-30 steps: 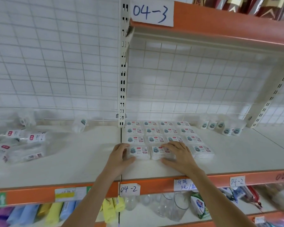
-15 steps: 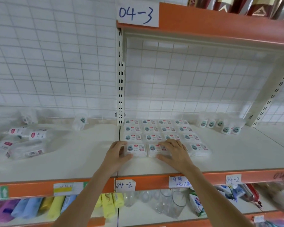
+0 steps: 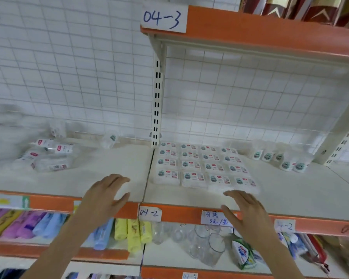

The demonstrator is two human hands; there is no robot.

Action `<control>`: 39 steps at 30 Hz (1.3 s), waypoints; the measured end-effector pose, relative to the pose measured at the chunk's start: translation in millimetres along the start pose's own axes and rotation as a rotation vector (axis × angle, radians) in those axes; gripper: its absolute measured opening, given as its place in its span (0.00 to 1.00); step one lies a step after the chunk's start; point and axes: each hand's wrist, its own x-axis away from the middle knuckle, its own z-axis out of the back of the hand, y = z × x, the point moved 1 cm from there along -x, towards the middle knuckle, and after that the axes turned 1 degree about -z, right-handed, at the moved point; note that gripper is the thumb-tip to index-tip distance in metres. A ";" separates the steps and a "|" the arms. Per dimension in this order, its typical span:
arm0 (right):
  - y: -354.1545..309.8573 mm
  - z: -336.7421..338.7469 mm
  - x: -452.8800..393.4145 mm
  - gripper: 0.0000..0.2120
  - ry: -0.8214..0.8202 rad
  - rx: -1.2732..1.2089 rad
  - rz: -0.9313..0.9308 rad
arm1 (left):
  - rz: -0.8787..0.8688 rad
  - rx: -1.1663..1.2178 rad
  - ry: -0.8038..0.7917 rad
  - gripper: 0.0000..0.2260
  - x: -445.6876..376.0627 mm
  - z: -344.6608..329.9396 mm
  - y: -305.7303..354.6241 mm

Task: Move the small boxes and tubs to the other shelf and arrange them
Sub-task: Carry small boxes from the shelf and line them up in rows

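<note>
Nearest to the camera, the left hand (image 3: 107,193) and the right hand (image 3: 243,205) are above the orange front edge of the white shelf (image 3: 302,190), both with loose, spread fingers and holding nothing. The left hand is left of the white slotted upright post (image 3: 156,103), over the bare board; the right hand is right of the post, just in front of the grid.

Behind the right hand, directly right of the post, the small white flat boxes with green and red labels (image 3: 201,164) lie in a tidy grid of four rows and four columns, touching each other. Further right of the post, near the wire back, five small clear tubs with green labels (image 3: 278,158) stand in a curved line.

Left of the post, one more clear tub (image 3: 109,138) is alone at the back. Well to the left of it lies a loose heap of clear packets with red labels (image 3: 46,156); this part is blurred, so I cannot say exactly what they are.

The boxes seem arranged. I judge the next move is to reach left for the single tub and bring it to the other tubs.
</note>
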 end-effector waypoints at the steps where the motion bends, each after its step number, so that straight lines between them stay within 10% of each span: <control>1: -8.9 -5.5 -4.5 0.19 -0.030 -0.016 0.025 | 0.027 -0.051 -0.012 0.16 8.2 6.3 -4.5; 12: -211.2 -83.1 -82.7 0.34 -0.255 -0.358 0.420 | 0.598 -0.284 -0.007 0.19 154.0 120.5 -92.0; 17: -326.2 -111.4 -94.3 0.25 -0.279 -0.454 0.564 | 0.815 -0.297 0.094 0.19 220.3 178.1 -142.7; 39: -619.9 -147.5 -252.1 0.20 -0.174 -0.423 0.502 | 0.561 -0.135 0.122 0.16 177.4 321.7 -465.0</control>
